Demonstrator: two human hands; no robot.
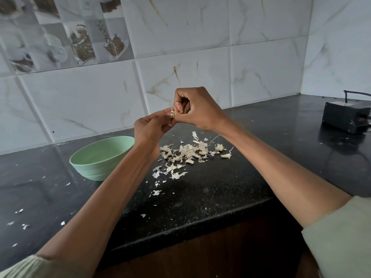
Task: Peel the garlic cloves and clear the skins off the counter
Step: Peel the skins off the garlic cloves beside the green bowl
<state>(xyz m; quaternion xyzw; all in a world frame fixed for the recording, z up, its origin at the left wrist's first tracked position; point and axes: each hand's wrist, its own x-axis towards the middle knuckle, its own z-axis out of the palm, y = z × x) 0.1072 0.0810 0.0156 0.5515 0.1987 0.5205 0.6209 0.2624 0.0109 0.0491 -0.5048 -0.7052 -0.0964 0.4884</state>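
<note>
Pale green sleeves frame my forearms at five and seven o'clock, both reaching up over the speckled black counter [200, 197]. At centre my left hand [149, 130] pinches a garlic clove [172, 113] from below while my right hand [197, 109], fingers curled tight, picks at its skin with the nails. I judge the clove to be small, light and firm, a bit slick once bare, so it is best held by its ends while the papery husk is torn off the side. Beneath my hands lies a pile of skins [188, 152], thin, curled, brittle and feather-light, with stray flakes scattered toward seven o'clock. At nine o'clock sits a ribbed mint-green bowl [100, 157], smooth and rounded; I cannot see its contents.
</note>
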